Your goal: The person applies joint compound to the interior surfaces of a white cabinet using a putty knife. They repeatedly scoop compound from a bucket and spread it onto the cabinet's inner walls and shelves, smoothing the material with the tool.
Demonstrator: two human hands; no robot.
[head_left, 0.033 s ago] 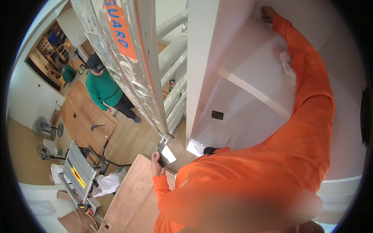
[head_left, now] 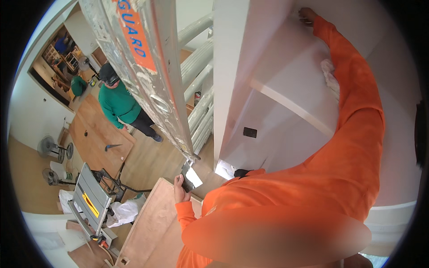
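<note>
My left hand (head_left: 180, 191) is low in the middle, its fingers closed around the edge of a flat, rectangular dark-grey plate (head_left: 189, 179) with a bright white patch on it. Up at the top right, my right hand (head_left: 307, 16) reaches to the corner where pale wall surfaces meet. Its fingers are curled; something small and light shows by them, too small to name. The white wall (head_left: 286, 117) below that arm has a ledge (head_left: 290, 103) across it and a dark rectangular box opening (head_left: 250, 132). Crumpled whitish cloth (head_left: 330, 73) shows beside my right sleeve.
A paint-spattered aluminium ladder (head_left: 154, 85) stands just left of the white wall edge. Beyond it, a person in green (head_left: 117, 102) stands beside wooden sheets (head_left: 96, 127). At lower left are a table saw (head_left: 90, 196), fans (head_left: 47, 145) and a wooden panel (head_left: 154, 223).
The right hand has shifted very slightly at the corner. The ladder appears a little further left in the view. My left hand keeps its hold on the plate.
</note>
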